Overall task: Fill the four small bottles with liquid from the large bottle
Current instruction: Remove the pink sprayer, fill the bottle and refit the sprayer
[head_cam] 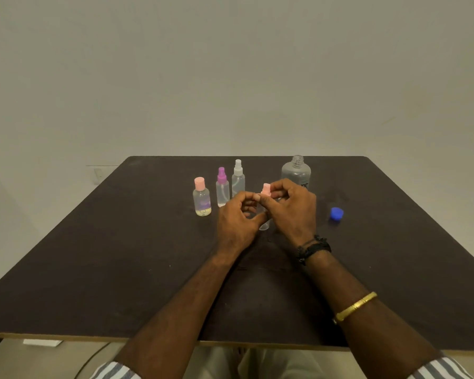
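Small bottle (265, 225): mid-table, between my two hands
Left hand (237, 217): fingers curled round its clear body
Right hand (293, 209): pinching the pink spray top (266, 188)
Handling: I judge it light, thin plastic, slick if wet; hold the body, twist at the top
Behind: large bottle (296, 172), uncapped, blue cap (336, 213) lying near it

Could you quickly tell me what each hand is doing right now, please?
Left hand: grips the small clear bottle.
Right hand: pinches its pink spray top.
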